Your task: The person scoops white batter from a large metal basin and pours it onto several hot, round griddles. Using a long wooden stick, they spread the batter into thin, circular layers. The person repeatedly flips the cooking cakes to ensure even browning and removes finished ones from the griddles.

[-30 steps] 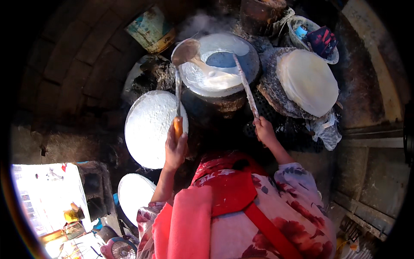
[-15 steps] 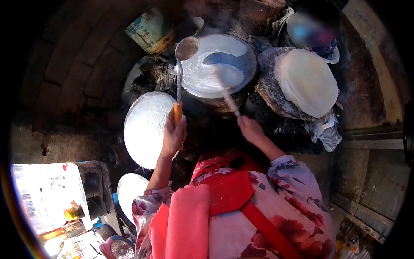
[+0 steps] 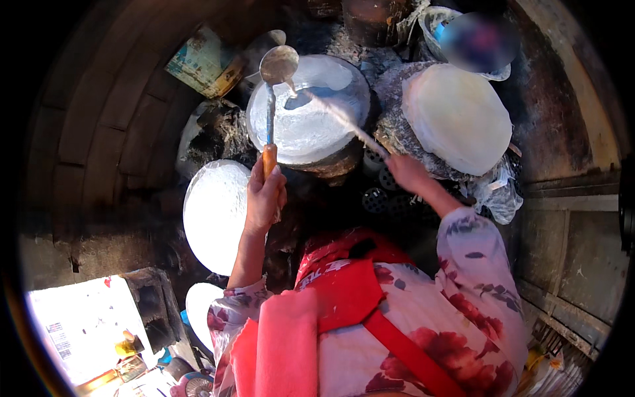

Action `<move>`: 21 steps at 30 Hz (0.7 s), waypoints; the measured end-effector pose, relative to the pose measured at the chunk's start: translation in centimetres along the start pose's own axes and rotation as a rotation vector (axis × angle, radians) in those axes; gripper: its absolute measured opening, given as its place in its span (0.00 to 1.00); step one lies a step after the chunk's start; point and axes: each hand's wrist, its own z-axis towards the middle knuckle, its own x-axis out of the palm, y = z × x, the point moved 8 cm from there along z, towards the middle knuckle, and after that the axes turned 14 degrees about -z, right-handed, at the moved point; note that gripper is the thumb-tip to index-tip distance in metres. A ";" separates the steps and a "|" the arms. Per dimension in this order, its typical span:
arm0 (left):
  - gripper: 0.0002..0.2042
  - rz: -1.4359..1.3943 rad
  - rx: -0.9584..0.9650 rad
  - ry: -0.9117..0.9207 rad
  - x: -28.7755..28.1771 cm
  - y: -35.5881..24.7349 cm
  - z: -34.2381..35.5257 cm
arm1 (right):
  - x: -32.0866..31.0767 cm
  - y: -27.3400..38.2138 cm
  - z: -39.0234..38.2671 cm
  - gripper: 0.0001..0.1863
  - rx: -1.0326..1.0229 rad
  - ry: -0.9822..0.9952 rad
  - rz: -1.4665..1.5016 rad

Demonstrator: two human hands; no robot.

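Observation:
My left hand (image 3: pixel 264 198) grips the orange wooden handle of a long metal ladle (image 3: pixel 278 63), whose round bowl is held over the back left of a round griddle (image 3: pixel 297 135). A pale, wet layer covers much of the griddle, with a bluish bare patch near the back. In my right hand (image 3: pixel 410 173) is a pale, crusted stick (image 3: pixel 350 126), reaching diagonally across the griddle toward the ladle. A stack of thin pale rounds (image 3: pixel 456 119) lies on a crusted board right of the griddle. A large white disc (image 3: pixel 215 215) sits at the front left.
A worn bucket (image 3: pixel 202 63) stands at the back left, a dark pot (image 3: pixel 370 20) at the back. A white bowl (image 3: pixel 433 30) with blurred contents is at the back right. Perforated dark cylinders (image 3: pixel 376 200) lie below the board. A wall (image 3: pixel 569 258) runs along the right.
My right hand first came down and left, then rose to the right, the stick's tip now swung left. The ladle is slightly higher. The pale layer now covers more of the griddle's front and middle.

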 end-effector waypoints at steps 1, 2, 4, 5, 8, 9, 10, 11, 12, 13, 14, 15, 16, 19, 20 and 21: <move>0.21 -0.008 -0.011 -0.001 0.5 0.1 0.1 | -0.5 -1.2 1.8 0.18 0.036 0.025 0.036; 0.21 -0.009 -0.008 -0.006 0.8 0.2 0.2 | -1.5 -1.4 3.5 0.18 0.036 0.018 0.048; 0.20 -0.013 -0.007 0.000 1.7 0.1 0.4 | -3.5 -2.2 7.8 0.20 0.016 -0.066 0.082; 0.19 -0.022 -0.017 0.002 2.0 0.3 0.4 | -4.0 -2.1 10.1 0.19 0.028 -0.037 0.063; 0.20 -0.049 -0.042 0.006 2.7 1.0 0.7 | -5.6 -0.8 16.0 0.16 0.060 0.001 -0.052; 0.20 -0.048 -0.049 -0.011 2.9 1.3 0.7 | -5.6 0.1 16.8 0.15 0.011 -0.022 -0.090; 0.20 -0.047 -0.057 -0.026 3.1 1.5 0.8 | -5.6 0.8 17.3 0.15 -0.036 -0.046 -0.128; 0.20 -0.046 -0.064 -0.039 3.3 1.7 0.8 | -5.6 1.3 17.6 0.15 -0.081 -0.071 -0.167; 0.20 -0.048 -0.065 -0.029 3.2 1.9 0.8 | -5.9 2.8 16.0 0.15 -0.121 0.008 -0.114; 0.20 -0.055 -0.062 -0.024 2.8 2.3 0.6 | -6.1 4.7 13.2 0.15 -0.167 0.088 -0.066; 0.20 -0.071 -0.065 0.009 3.0 2.6 0.8 | -6.8 4.4 10.9 0.14 -0.132 0.022 -0.017; 0.21 -0.058 -0.074 0.003 2.7 2.8 0.6 | -5.6 3.3 9.9 0.16 -0.134 -0.087 0.048; 0.21 -0.051 -0.078 -0.017 2.0 3.0 0.2 | -7.2 3.2 7.6 0.16 -0.114 -0.115 0.131; 0.20 -0.059 -0.095 -0.059 1.2 3.8 -0.1 | -5.5 -2.2 6.8 0.14 0.157 -0.213 0.132; 0.20 -0.076 -0.101 -0.083 0.7 4.3 -0.2 | -4.1 -1.3 6.6 0.13 0.107 -0.141 0.096; 0.20 -0.090 -0.108 -0.096 0.5 4.6 0.0 | -3.3 0.4 5.8 0.12 0.068 -0.074 0.060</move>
